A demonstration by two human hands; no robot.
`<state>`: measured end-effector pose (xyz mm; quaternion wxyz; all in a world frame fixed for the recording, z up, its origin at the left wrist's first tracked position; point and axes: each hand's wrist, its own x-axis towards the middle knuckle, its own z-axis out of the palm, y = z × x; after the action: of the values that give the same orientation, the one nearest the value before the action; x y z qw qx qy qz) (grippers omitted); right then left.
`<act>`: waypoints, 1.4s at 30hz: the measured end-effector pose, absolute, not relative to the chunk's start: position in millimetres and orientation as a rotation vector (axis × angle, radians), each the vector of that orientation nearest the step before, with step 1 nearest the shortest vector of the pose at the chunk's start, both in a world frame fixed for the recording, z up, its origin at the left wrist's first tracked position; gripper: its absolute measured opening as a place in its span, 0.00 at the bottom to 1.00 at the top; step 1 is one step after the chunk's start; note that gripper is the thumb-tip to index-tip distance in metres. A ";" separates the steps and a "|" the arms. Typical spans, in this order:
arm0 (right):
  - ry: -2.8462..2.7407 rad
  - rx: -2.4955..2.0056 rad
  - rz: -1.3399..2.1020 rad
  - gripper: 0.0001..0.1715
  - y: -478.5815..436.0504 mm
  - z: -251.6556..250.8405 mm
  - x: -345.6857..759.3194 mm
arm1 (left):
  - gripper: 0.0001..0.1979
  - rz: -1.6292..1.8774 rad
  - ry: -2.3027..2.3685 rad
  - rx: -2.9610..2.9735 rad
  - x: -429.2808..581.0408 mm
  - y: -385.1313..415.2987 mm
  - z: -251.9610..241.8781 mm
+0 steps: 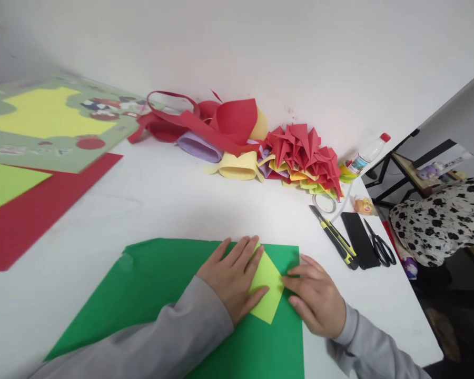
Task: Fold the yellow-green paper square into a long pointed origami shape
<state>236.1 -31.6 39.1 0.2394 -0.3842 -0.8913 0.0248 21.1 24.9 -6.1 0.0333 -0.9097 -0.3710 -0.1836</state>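
From my remote feed, the left hand point(235, 279) lies flat, fingers slightly spread, hiding part of an angular lime-yellow paper piece point(270, 278) atop a green paper sheet point(158, 279) cropped below. The right hand point(318, 297) curls half-open at the piece's right corner; whether it pinches, I cannot tell.

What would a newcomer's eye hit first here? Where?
Likely the spiky red folded paper by the wall, right of centre. Next, the big green sheet in front, where the left hand rests on a small lime paper and the right hand is at its corner.
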 end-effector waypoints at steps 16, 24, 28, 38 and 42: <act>-2.562 -1.134 -0.130 0.16 1.6 33.8 214.1 | 0.12 -1.088 -1.010 -2.640 42.3 5.7 -20.1; -2.616 -1.268 -0.172 0.17 10.6 37.3 208.2 | 0.16 -1.396 -1.135 -2.504 64.8 -1.0 -42.1; -2.627 -1.277 -0.173 0.17 24.4 37.3 201.6 | 0.16 -1.405 -1.159 -2.535 67.0 -1.2 -44.0; -2.569 -1.255 -0.169 0.16 43.2 37.0 190.6 | 0.15 -1.195 -1.163 -2.687 57.1 -2.8 -25.9; -2.530 -1.250 -0.179 0.16 45.4 36.0 188.5 | 0.15 -1.163 -1.151 -2.689 55.7 -2.8 -26.8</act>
<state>188.5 45.4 36.0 0.1563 -0.4368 -0.8837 -0.0627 55.7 -2.8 -26.8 -0.0032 -0.8542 -0.3658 -0.3696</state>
